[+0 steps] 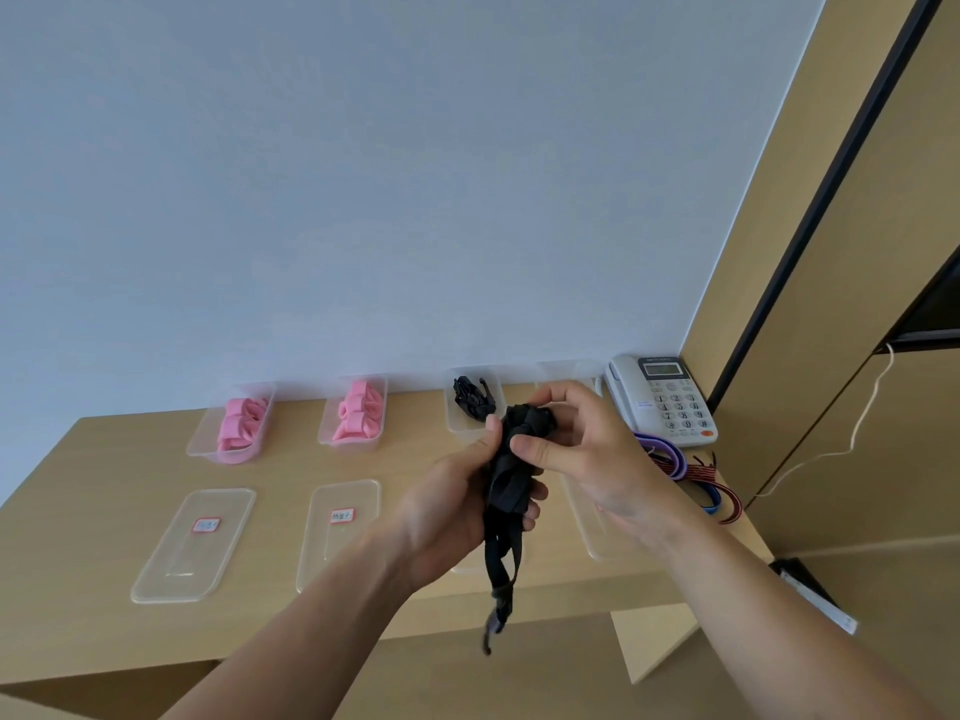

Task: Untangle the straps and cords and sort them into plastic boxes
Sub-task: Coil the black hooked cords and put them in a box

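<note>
A black strap (pixel 511 475) is bunched between both hands above the table, its loose ends and a clip dangling below. My left hand (pixel 457 506) grips its lower part, and my right hand (pixel 576 449) pinches the folded top. Along the wall stand clear plastic boxes: two with pink straps (pixel 241 423) (pixel 358 410), one with black straps (pixel 471 400), and one further right (pixel 566 374) mostly hidden by my right hand. A tangle of purple, red and blue straps (pixel 691 475) lies at the right, beside the phone.
Two clear lids with red-edged labels (pixel 195 543) (pixel 340 527) lie flat at the front of the wooden table (pixel 78 589). Another lid (pixel 592 527) sits under my right forearm. A white desk phone (pixel 665 400) stands at the back right, against a wooden cabinet.
</note>
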